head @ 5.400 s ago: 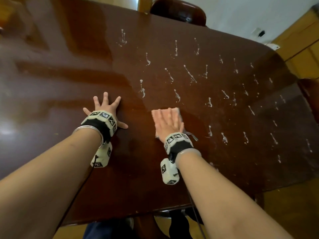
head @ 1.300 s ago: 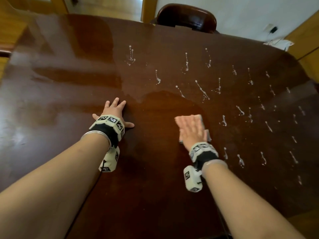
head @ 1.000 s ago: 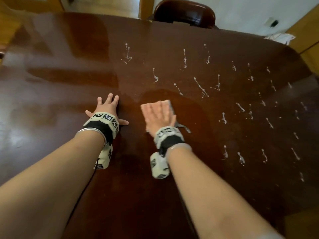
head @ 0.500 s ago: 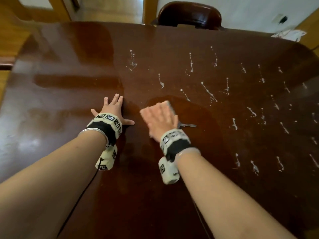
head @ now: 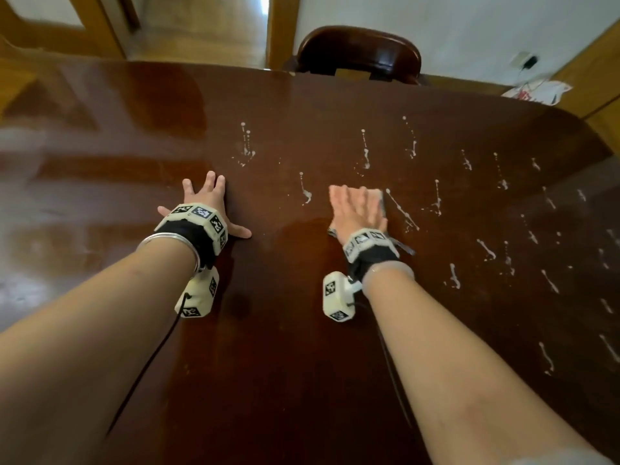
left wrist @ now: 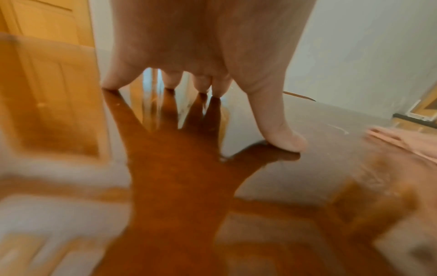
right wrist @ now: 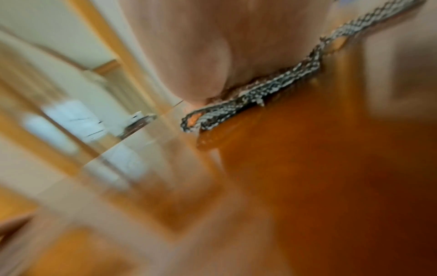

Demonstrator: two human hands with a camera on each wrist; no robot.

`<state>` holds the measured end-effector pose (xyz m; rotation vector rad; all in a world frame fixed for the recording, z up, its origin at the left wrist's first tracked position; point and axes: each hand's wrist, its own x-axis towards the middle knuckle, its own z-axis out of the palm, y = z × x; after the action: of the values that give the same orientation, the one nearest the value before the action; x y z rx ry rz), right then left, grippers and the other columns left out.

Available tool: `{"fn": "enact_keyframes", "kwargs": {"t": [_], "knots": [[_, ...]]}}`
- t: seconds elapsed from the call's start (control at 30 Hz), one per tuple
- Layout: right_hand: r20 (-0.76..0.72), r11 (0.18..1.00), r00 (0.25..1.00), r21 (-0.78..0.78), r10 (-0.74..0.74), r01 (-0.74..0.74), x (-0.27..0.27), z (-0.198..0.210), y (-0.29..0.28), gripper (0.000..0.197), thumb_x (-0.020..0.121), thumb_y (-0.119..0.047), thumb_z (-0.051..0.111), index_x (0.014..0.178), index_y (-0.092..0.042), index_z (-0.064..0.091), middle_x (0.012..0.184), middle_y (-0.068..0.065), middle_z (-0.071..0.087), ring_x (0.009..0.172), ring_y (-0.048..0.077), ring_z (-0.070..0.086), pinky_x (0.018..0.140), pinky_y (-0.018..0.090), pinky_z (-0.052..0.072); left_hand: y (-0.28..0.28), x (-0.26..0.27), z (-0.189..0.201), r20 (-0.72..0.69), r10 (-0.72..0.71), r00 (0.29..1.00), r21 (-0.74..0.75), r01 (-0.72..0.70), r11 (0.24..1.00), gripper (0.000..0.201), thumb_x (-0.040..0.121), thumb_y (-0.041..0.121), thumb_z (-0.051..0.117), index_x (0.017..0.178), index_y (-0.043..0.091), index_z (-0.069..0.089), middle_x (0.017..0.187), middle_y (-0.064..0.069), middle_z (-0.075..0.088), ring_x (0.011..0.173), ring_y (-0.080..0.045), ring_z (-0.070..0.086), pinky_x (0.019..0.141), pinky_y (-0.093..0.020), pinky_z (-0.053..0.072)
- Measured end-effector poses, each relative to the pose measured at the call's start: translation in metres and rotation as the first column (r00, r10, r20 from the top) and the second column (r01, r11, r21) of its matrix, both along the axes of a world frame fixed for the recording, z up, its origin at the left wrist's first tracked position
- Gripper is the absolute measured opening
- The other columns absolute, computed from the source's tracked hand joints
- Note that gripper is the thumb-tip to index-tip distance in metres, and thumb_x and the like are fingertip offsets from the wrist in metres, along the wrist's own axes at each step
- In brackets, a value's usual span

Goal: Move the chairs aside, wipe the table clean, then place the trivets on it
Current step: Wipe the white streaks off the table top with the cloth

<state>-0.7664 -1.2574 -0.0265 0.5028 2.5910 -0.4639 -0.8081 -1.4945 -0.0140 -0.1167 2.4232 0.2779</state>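
Right hand [head: 357, 209], fingers flat, presses cloth [head: 378, 204] on bench [head: 302, 364]; left hand [head: 204, 199] splayed flat. Risk: white splatters [head: 402, 213] smear (many remain rightward).

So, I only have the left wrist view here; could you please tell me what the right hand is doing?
Observer: The right hand lies flat on a cloth, pressing it onto the table.
Operator: Thank you. Is there much to wipe?
Observer: Yes, many white streaks lie beyond the cloth and to its right.
Operator: And is a chair at the table?
Observer: One chair stands at the far edge.
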Motion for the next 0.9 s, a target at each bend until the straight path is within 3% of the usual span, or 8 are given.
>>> {"fn": "enact_keyframes", "kwargs": {"t": [0.13, 0.2, 0.3, 0.4, 0.47, 0.53, 0.7, 0.9], "knots": [[0.036, 0.949, 0.949, 0.012, 0.313, -0.314, 0.009, 0.001, -0.032, 0.079, 0.096, -0.011, 0.037, 0.149, -0.044, -0.013, 0.155, -0.009, -0.029, 0.142, 0.025, -0.029, 0.111, 0.051, -0.015, 0.001, -0.002, -0.002, 0.012, -0.001, 1.0, -0.009, 0.002, 1.0, 0.131, 0.058, 0.059, 0.08, 0.151, 0.03, -0.008, 0.156, 0.017, -0.014, 0.145, -0.028, -0.015, 0.099, -0.078, 0.016], [0.071, 0.921, 0.919, 0.014, 0.388, -0.39, 0.031, 0.001, -0.019, 0.07, 0.101, -0.019, 0.029, 0.147, -0.047, -0.015, 0.153, -0.014, -0.032, 0.141, 0.017, -0.031, 0.113, 0.047, -0.016, -0.002, -0.003, -0.003, 0.023, -0.007, 1.0, 0.004, 0.007, 1.0, 0.133, 0.055, 0.061, 0.08, 0.15, 0.032, -0.008, 0.156, 0.019, -0.015, 0.145, -0.027, -0.015, 0.099, -0.078, 0.016], [0.102, 0.978, 0.973, 0.013, 0.208, -0.21, 0.032, 0.005, 0.017, 0.053, 0.104, -0.035, 0.015, 0.146, -0.049, -0.014, 0.154, -0.016, -0.031, 0.142, 0.016, -0.03, 0.117, 0.048, -0.013, -0.004, -0.004, -0.002, 0.041, -0.011, 0.999, 0.012, 0.011, 1.0, 0.134, 0.054, 0.063, 0.08, 0.15, 0.034, -0.009, 0.155, 0.02, -0.017, 0.145, -0.026, -0.015, 0.099, -0.077, 0.016], [0.122, 0.997, 0.992, 0.06, 0.038, -0.045, -0.009, 0.005, 0.017, 0.063, 0.102, -0.021, 0.022, 0.149, -0.043, -0.014, 0.156, -0.005, -0.03, 0.142, 0.028, -0.029, 0.116, 0.055, -0.01, -0.004, -0.006, 0.0, 0.053, -0.009, 0.999, 0.011, 0.009, 1.0, 0.135, 0.054, 0.063, 0.08, 0.149, 0.035, -0.011, 0.155, 0.021, -0.018, 0.145, -0.026, -0.016, 0.099, -0.078, 0.015], [0.09, 0.997, 0.994, 0.054, 0.056, -0.062, -0.036, 0.001, -0.005, 0.067, 0.099, -0.015, 0.025, 0.151, -0.039, -0.011, 0.157, -0.001, -0.027, 0.143, 0.033, -0.027, 0.116, 0.057, -0.008, -0.003, -0.007, 0.001, 0.063, -0.012, 0.998, 0.012, 0.011, 1.0, 0.135, 0.054, 0.062, 0.081, 0.149, 0.035, -0.011, 0.155, 0.02, -0.019, 0.145, -0.026, -0.016, 0.099, -0.078, 0.015], [0.049, 0.984, 0.983, 0.031, 0.175, -0.177, -0.048, -0.003, -0.03, 0.063, 0.1, -0.021, 0.023, 0.152, -0.036, -0.009, 0.159, -0.001, -0.024, 0.144, 0.032, -0.024, 0.117, 0.055, -0.008, -0.004, -0.007, 0.001, 0.066, -0.013, 0.998, 0.01, 0.012, 1.0, 0.135, 0.054, 0.062, 0.081, 0.149, 0.035, -0.011, 0.155, 0.021, -0.019, 0.145, -0.026, -0.016, 0.098, -0.078, 0.016], [0.026, 0.868, 0.872, 0.085, 0.488, -0.488, -0.021, -0.022, -0.027, 0.058, 0.101, -0.031, 0.015, 0.151, -0.032, -0.016, 0.158, -0.009, -0.024, 0.145, 0.017, -0.022, 0.12, 0.046, -0.005, -0.004, -0.006, 0.001, 0.058, -0.009, 0.998, 0.012, 0.008, 1.0, 0.135, 0.055, 0.062, 0.081, 0.149, 0.035, -0.011, 0.155, 0.021, -0.018, 0.145, -0.025, -0.016, 0.099, -0.077, 0.016], [0.062, 0.956, 0.965, 0.138, 0.254, -0.26, -0.081, -0.031, -0.018, 0.076, 0.079, -0.01, -0.004, 0.152, -0.027, -0.015, 0.159, 0.002, -0.024, 0.146, 0.03, -0.021, 0.118, 0.053, -0.002, -0.004, -0.007, 0.003, 0.066, -0.011, 0.998, 0.024, 0.009, 1.0, 0.134, 0.056, 0.062, 0.08, 0.149, 0.035, -0.012, 0.155, 0.021, -0.02, 0.145, -0.025, -0.017, 0.1, -0.077, 0.015]]}}
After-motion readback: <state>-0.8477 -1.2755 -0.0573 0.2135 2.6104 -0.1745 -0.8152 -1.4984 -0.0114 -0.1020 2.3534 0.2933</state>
